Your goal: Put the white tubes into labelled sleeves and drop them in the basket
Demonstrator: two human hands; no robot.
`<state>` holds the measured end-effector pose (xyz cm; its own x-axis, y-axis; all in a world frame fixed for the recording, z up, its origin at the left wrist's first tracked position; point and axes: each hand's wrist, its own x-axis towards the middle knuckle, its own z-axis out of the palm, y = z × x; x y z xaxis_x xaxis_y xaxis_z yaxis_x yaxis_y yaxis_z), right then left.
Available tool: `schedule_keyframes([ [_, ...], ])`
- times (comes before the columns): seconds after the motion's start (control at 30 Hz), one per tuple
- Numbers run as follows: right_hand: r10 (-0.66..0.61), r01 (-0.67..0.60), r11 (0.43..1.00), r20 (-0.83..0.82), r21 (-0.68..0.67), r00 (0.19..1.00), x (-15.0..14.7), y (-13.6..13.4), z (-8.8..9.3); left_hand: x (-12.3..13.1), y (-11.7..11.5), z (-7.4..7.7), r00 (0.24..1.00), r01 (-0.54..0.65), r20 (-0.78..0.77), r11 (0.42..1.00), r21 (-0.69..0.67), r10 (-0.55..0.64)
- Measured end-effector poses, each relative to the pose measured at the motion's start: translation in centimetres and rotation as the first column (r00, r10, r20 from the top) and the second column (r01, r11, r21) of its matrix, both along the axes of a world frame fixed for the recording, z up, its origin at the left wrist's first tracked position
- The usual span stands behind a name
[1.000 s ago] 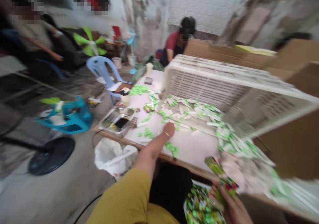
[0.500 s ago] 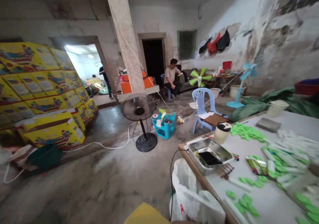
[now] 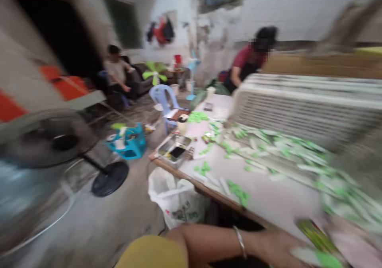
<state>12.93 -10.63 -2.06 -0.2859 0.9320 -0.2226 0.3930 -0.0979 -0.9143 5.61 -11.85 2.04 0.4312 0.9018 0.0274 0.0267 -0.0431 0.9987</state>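
My left hand [image 3: 276, 246], with a silver bracelet on its wrist, reaches along the table's near edge at bottom right. Its fingers close on a white tube [image 3: 306, 255] with a green end piece [image 3: 326, 259]; motion smears the details. Beside it is a shiny yellow-green packet [image 3: 318, 236]. My right hand [image 3: 352, 236] shows as a blurred shape at the packet's right side, its fingers smeared, so I cannot make out its grip. Green pieces [image 3: 238, 192] and white tubes lie on the white tabletop [image 3: 262, 196] close by.
A large pale slatted basket [image 3: 298, 105] lies tipped, white and green parts spilling before it. A metal tray [image 3: 173, 146] holds a dark phone-like slab. A white plastic bag [image 3: 176, 196] hangs below the edge. A black fan [image 3: 110, 178] stands left. Two people sit or bend farther back.
My view has swung right, so the fan, chair and tray sit farther left. The basket, a person in red and my hands have come into sight.
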Motion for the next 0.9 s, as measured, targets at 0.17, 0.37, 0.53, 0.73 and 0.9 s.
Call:
schedule_keyframes([
  [0.17, -0.284, 0.244, 0.95, -0.222, -0.195, 0.933, 8.2, -5.7, 5.1, -0.5, 0.4, 3.2, 0.993, 0.106, -0.043, 0.99, -0.097, -0.111],
  [0.37, -0.37, 0.33, 0.929, -0.4, -0.169, 0.839, 6.9, -5.0, 8.8, 0.0, 0.3, 5.3, 0.993, 0.102, 0.068, 0.982, -0.16, -0.092],
  [0.53, -0.526, 0.5, 0.847, -0.431, -0.184, 0.733, 5.7, -4.6, 8.1, -0.8, 0.3, 5.6, 0.999, 0.034, 0.015, 0.966, -0.255, -0.031],
  [0.73, -0.492, 0.462, 0.867, -0.474, -0.187, 0.73, 6.0, -4.7, 7.6, -2.2, -0.2, 6.1, 0.999, -0.049, -0.016, 0.971, -0.234, 0.046],
  [0.9, -0.382, 0.342, 0.923, -0.527, -0.175, 0.759, 5.4, -4.6, 7.7, -1.6, -0.4, 6.8, 0.996, -0.053, -0.078, 0.981, -0.188, 0.039],
])
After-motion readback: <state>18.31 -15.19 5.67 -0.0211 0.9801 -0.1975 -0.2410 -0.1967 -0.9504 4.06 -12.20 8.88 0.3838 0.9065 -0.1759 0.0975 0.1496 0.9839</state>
